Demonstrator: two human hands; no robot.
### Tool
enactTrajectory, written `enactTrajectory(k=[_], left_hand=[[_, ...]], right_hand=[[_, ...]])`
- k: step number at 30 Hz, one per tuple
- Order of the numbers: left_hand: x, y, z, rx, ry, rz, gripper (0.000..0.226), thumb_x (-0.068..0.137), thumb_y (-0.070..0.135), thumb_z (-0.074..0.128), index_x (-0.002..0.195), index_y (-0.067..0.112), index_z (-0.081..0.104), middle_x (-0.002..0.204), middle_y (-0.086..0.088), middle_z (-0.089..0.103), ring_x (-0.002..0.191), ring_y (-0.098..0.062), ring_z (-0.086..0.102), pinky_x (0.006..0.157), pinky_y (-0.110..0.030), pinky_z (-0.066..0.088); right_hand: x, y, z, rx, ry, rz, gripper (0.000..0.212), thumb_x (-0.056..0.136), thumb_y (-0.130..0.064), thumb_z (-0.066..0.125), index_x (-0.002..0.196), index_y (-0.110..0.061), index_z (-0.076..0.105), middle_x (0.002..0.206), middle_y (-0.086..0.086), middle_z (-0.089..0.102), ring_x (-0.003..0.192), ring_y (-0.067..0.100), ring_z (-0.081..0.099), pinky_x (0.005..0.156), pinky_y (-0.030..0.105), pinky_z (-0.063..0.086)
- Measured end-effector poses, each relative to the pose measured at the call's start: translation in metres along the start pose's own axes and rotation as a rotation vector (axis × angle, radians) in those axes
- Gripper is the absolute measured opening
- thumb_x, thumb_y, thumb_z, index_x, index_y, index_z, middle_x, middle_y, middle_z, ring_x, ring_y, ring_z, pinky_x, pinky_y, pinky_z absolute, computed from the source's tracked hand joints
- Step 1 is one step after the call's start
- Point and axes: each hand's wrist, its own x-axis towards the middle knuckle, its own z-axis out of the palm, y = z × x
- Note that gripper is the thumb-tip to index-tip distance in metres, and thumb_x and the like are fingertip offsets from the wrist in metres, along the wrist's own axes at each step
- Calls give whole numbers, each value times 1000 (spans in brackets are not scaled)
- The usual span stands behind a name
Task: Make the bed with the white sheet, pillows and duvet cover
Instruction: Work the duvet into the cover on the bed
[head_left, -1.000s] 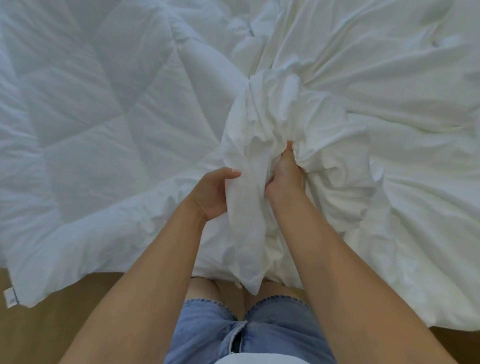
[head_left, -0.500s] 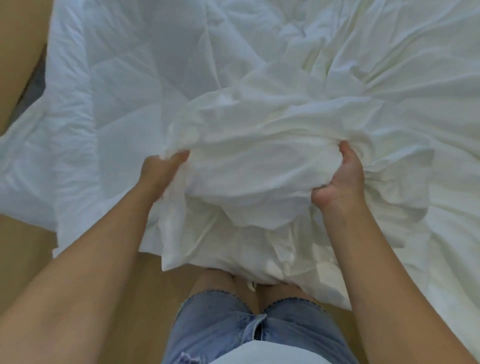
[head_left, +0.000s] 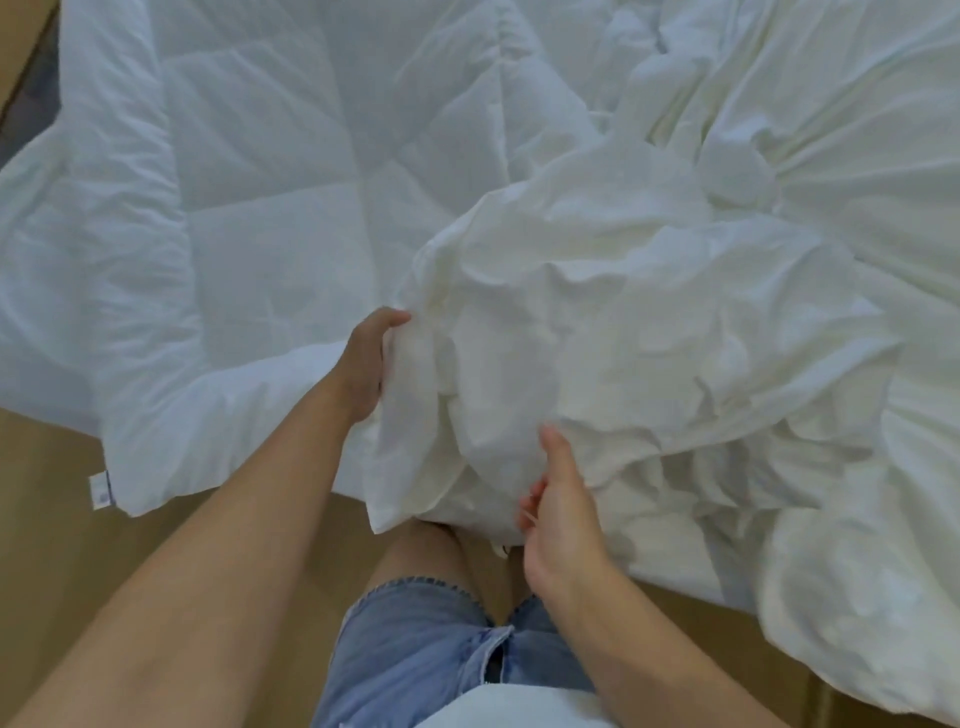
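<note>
The bunched cover (head_left: 597, 322) lies on the quilt (head_left: 260, 218), in front of the person. Left hand (head_left: 366, 364) grips its left edge; right hand (head_left: 558, 514), fingers loose, hovers just under its near fold.

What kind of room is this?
Probably a bedroom. A quilted white duvet lies spread out, and a crumpled duvet cover is bunched beside it, held by the left hand. A wooden floor shows underneath.

left hand (head_left: 370, 364) fingers: buried in duvet cover (head_left: 597, 322) | duvet (head_left: 249, 208): cropped
</note>
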Motion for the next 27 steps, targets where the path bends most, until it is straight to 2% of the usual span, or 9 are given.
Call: enactTrajectory(k=[4, 6, 8, 10, 12, 16, 19, 24, 27], left_hand=[[-2, -1, -12, -127, -77, -63, 33, 75, 7, 29, 54, 13, 54, 55, -2, 48, 54, -17, 45, 51, -21, 39], [-3, -2, -16, -10, -122, -53, 33, 79, -1, 38, 59, 11, 61, 59, -1, 54, 59, -18, 48, 55, -23, 40], [0, -7, -19, 162, -185, -65, 21, 86, 2, 49, 93, 5, 68, 83, -6, 67, 74, -21, 61, 65, -28, 46], [5, -11, -18, 355, -150, -67, 20, 92, 16, 54, 105, 6, 66, 96, -7, 68, 84, -22, 62, 70, -31, 48], [12, -12, -10, 473, -32, 18, 23, 98, 28, 46, 98, 12, 62, 96, -2, 64, 88, -21, 58, 73, -30, 46], [25, 10, 3, 268, 254, 241, 29, 101, 24, 38, 109, 9, 61, 98, 2, 59, 88, -14, 53, 72, -22, 41], [24, 26, -17, 359, 290, 357, 25, 97, 17, 45, 75, 11, 56, 74, 1, 54, 66, -10, 45, 62, -26, 34], [23, 27, -111, 143, 497, 65, 36, 96, 8, 35, 61, 19, 35, 66, -1, 37, 84, -19, 40, 72, -30, 35], [21, 20, -155, 193, 649, -35, 33, 91, 23, 55, 62, 14, 44, 64, -2, 43, 71, -18, 42, 59, -29, 36]], right_hand=[[22, -14, 74, -82, -182, 68, 38, 86, -43, 63, 117, -23, 55, 101, -2, 63, 73, 5, 58, 41, 12, 45], [40, -29, 105, 111, -174, 18, 53, 90, -45, 57, 134, -19, 47, 129, 3, 57, 105, 18, 59, 73, 24, 56], [57, -39, 124, 253, -197, 7, 46, 98, -41, 44, 134, -11, 47, 127, 11, 56, 126, 28, 48, 105, 39, 40], [67, -48, 129, 432, -19, 94, 35, 99, -23, 42, 129, -5, 45, 107, 11, 49, 119, 35, 49, 101, 42, 40], [65, -51, 135, 355, 113, -67, 42, 90, -9, 52, 130, -3, 44, 112, 12, 51, 109, 36, 52, 85, 38, 43], [40, -52, 149, 502, -82, -36, 38, 94, -24, 43, 129, -15, 56, 130, 10, 59, 116, 32, 57, 96, 45, 47], [11, -41, 144, 481, -229, -41, 39, 92, -20, 43, 126, -11, 61, 125, 13, 62, 114, 34, 60, 99, 48, 46], [-29, -24, 92, 413, -287, 90, 25, 88, -17, 53, 91, -13, 78, 98, 10, 74, 85, 34, 71, 70, 51, 58], [-27, -27, 60, 422, -268, 59, 25, 80, -15, 57, 99, -17, 73, 100, 5, 73, 85, 28, 72, 67, 43, 59]])
